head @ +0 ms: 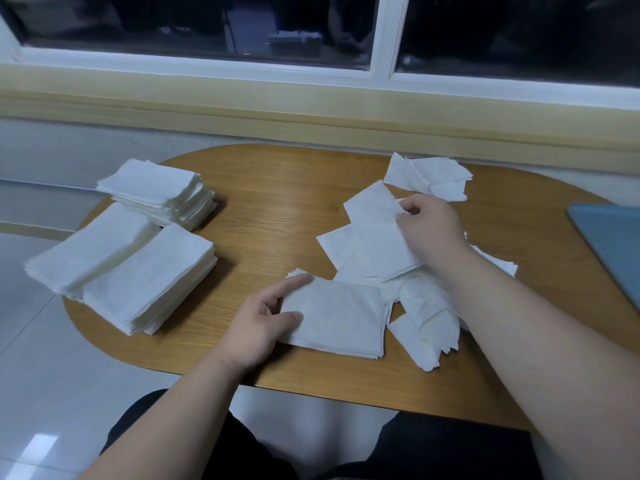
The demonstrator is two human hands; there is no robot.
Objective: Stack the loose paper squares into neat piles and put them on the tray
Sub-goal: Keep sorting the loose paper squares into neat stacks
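On the table (277,202), left end: three neat stacks (149,275). Near edge: one small pile (339,317), gripped by left hand (259,327), thumb on top, index finger stretched out. Right half: loose heap (426,317), too jumbled to count, one loose square (377,237) pinched by right hand (429,226). Right edge: one blue tray (613,247).

I get even, soft indoor light on the worktop (277,209); beyond it the window (173,26) is dark, its frame bowed, perhaps lens distortion.

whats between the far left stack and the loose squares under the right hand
Nothing: bare wooden table runs from stack to loose squares, head view.
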